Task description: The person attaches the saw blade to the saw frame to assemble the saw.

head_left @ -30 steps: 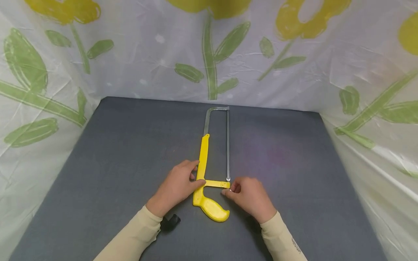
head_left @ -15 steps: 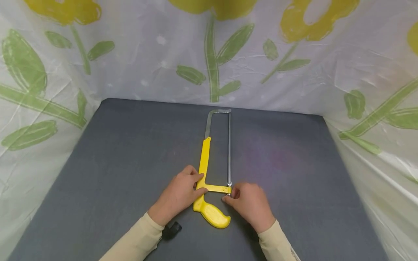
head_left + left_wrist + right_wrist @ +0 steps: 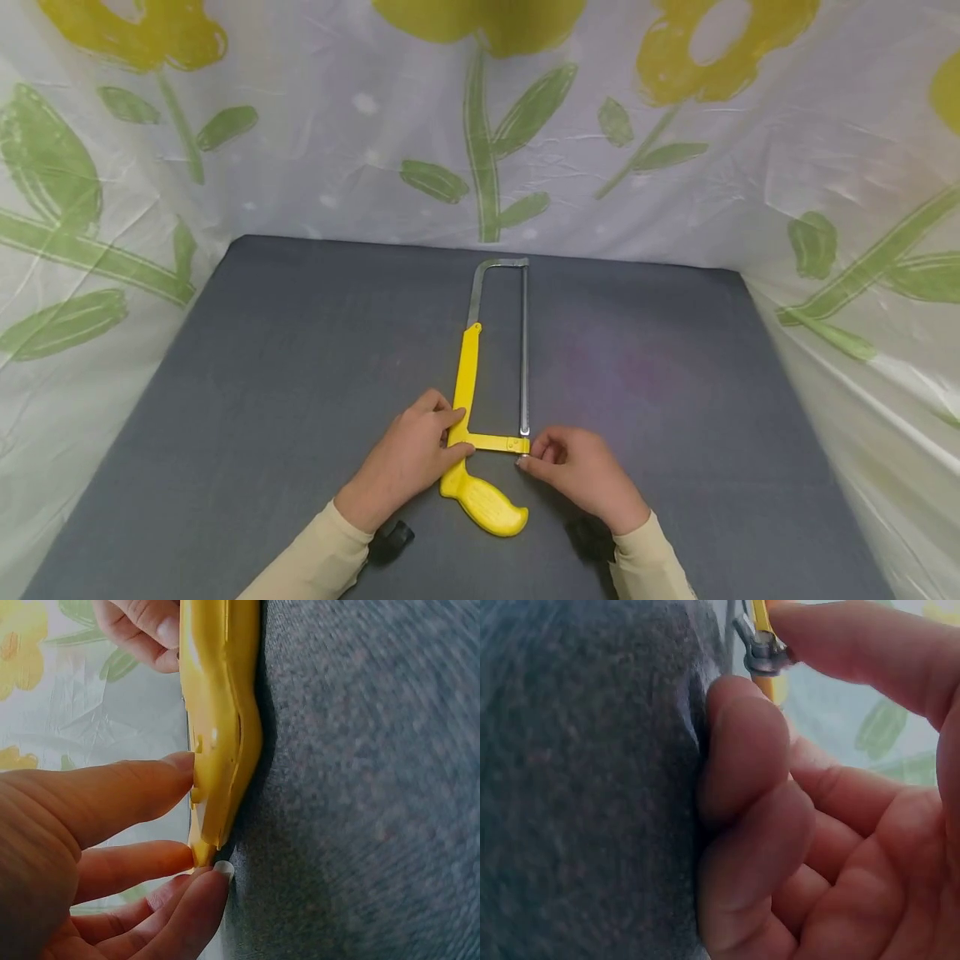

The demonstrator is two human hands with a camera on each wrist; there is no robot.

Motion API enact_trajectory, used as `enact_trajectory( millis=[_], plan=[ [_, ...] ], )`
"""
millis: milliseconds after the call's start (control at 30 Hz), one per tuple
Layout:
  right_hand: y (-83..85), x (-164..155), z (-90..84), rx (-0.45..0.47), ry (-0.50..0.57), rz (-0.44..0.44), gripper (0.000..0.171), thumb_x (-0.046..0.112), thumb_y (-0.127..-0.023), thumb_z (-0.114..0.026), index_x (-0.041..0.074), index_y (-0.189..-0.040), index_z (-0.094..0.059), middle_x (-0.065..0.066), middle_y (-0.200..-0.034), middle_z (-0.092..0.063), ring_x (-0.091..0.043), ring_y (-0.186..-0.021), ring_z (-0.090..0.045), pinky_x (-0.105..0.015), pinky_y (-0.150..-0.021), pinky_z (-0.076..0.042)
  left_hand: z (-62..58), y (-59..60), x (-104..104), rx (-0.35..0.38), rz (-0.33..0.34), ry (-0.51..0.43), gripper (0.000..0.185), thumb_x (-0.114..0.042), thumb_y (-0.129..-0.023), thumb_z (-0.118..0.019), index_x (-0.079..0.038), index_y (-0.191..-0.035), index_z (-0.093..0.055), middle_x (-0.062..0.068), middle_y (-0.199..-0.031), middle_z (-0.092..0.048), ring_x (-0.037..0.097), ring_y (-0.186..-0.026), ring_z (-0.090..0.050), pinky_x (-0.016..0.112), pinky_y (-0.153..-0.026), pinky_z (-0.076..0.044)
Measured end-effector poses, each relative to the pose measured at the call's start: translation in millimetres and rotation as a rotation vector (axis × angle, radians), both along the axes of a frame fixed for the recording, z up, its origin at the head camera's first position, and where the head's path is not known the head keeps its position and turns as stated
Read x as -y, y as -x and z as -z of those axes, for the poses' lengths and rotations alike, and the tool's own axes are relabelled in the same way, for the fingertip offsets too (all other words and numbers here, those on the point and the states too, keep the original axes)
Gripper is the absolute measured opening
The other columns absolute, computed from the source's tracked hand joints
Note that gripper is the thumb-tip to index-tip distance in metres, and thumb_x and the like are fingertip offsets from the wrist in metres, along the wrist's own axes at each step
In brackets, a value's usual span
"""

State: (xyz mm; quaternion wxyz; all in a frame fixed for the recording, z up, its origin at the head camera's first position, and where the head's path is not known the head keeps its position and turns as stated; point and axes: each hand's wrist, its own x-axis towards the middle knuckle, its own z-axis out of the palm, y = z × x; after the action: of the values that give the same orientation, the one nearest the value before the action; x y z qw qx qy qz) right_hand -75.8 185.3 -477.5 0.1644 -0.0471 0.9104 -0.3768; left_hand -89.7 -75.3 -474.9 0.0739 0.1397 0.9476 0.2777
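the hacksaw (image 3: 480,433) lies flat mid-worktop (image 3: 262,375). the left hand (image 3: 408,458) presses its yellow frame with straight fingers (image 3: 142,795); the right hand (image 3: 585,471) pinches the wing nut (image 3: 763,654) at the blade's near end. no writing is readable.

Both forearms, in beige sleeves, reach forward from the lower edge of the head view and angle inward toward each other. The left hand (image 3: 408,461) lies palm down, its fingers nearly straight and their tips pressing sideways to the right. The right hand (image 3: 581,471) has its fingers curled inward, thumb and forefinger tips drawn close in a pinch.
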Motion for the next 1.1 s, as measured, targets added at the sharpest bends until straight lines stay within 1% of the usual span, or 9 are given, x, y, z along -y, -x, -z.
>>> enact_trajectory(
  millis=[133, 300, 433, 533, 633, 867, 967, 1000, 1100],
  plan=[
    [2.3, -5, 1.1, 0.005, 0.015, -0.04, 0.019, 0.034, -0.092, -0.087, 0.022, -0.089, -0.072, 0.008, -0.072, -0.062, -0.01, -0.063, -0.054, -0.025, -0.059, -0.042, 0.1, -1.1, 0, -0.007, 0.0, -0.008, 0.055, -0.031, -0.089, -0.092, -0.009, -0.136, -0.076, -0.002, -0.109, -0.059, 0.006, -0.076, -0.052, 0.019, -0.064, -0.047],
    [3.0, -10, 1.5, -0.014, -0.015, -0.082, 0.011, 0.023, -0.095, -0.082, 0.025, -0.093, -0.072, 0.01, -0.073, -0.06, -0.007, -0.062, -0.052, -0.024, -0.061, -0.042, 0.6, -0.4, -1, -0.028, 0.011, -0.028, 0.055, -0.03, -0.089, -0.092, -0.008, -0.136, -0.076, -0.001, -0.11, -0.06, 0.006, -0.076, -0.051, 0.019, -0.065, -0.046],
    [2.7, -11, 0.9, -0.038, -0.022, -0.103, 0.009, 0.018, -0.096, -0.08, 0.024, -0.095, -0.073, 0.011, -0.073, -0.06, -0.004, -0.061, -0.05, -0.024, -0.061, -0.042, 1.4, -0.4, -1, -0.027, 0.01, -0.031, 0.054, -0.027, -0.089, -0.092, -0.007, -0.136, -0.076, 0.0, -0.109, -0.06, 0.006, -0.076, -0.051, 0.019, -0.065, -0.046],
    [2.9, -10, 0.2, -0.052, -0.011, -0.107, 0.007, 0.019, -0.096, -0.08, 0.021, -0.096, -0.074, 0.01, -0.072, -0.059, -0.004, -0.061, -0.05, -0.023, -0.061, -0.041, 1.7, -1.4, 0, -0.027, 0.003, -0.035, 0.053, -0.026, -0.089, -0.092, -0.007, -0.136, -0.076, 0.0, -0.108, -0.059, 0.006, -0.076, -0.051, 0.02, -0.065, -0.046],
    [2.7, -7, -0.2, -0.058, -0.002, -0.1, 0.008, 0.019, -0.095, -0.081, 0.022, -0.095, -0.074, 0.009, -0.072, -0.059, -0.004, -0.061, -0.05, -0.024, -0.061, -0.041, 1.6, -2.7, 2, -0.027, 0.0, -0.035, 0.053, -0.026, -0.088, -0.092, -0.007, -0.136, -0.076, -0.001, -0.108, -0.059, 0.006, -0.076, -0.051, 0.02, -0.065, -0.047],
    [1.2, -5, 1.0, -0.082, -0.032, -0.093, 0.01, 0.014, -0.092, -0.079, 0.021, -0.094, -0.074, 0.012, -0.07, -0.058, -0.002, -0.058, -0.049, -0.023, -0.059, -0.042, 0.8, -2.9, 1, -0.034, -0.003, -0.023, 0.053, -0.026, -0.088, -0.093, -0.006, -0.135, -0.077, -0.001, -0.107, -0.059, 0.007, -0.076, -0.05, 0.02, -0.065, -0.046],
    [-1.3, -1, 1.0, -0.076, -0.034, -0.062, 0.01, 0.022, -0.09, -0.081, 0.022, -0.091, -0.072, 0.012, -0.068, -0.059, -0.003, -0.056, -0.05, -0.023, -0.056, -0.041, 1.0, -2.6, 0, -0.028, -0.002, -0.012, 0.054, -0.027, -0.088, -0.093, -0.007, -0.135, -0.076, 0.0, -0.107, -0.06, 0.007, -0.076, -0.05, 0.02, -0.065, -0.046],
    [-1.8, 1, 1.0, -0.066, -0.034, -0.044, 0.013, 0.028, -0.09, -0.083, 0.023, -0.09, -0.071, 0.012, -0.067, -0.06, -0.004, -0.055, -0.05, -0.023, -0.055, -0.041, 0.9, -2.5, 0, -0.026, -0.002, -0.008, 0.054, -0.027, -0.088, -0.092, -0.007, -0.136, -0.076, 0.0, -0.108, -0.06, 0.007, -0.076, -0.05, 0.02, -0.065, -0.046],
    [-2.5, 6, 1.0, -0.048, -0.035, 0.003, 0.029, 0.045, -0.088, -0.088, 0.023, -0.088, -0.069, 0.009, -0.066, -0.058, -0.007, -0.054, -0.047, -0.024, -0.052, -0.038, 0.6, -2.4, 0, -0.018, -0.001, -0.004, 0.054, -0.027, -0.089, -0.092, -0.006, -0.137, -0.076, 0.0, -0.108, -0.06, 0.007, -0.075, -0.05, 0.02, -0.065, -0.046]
  ],
)
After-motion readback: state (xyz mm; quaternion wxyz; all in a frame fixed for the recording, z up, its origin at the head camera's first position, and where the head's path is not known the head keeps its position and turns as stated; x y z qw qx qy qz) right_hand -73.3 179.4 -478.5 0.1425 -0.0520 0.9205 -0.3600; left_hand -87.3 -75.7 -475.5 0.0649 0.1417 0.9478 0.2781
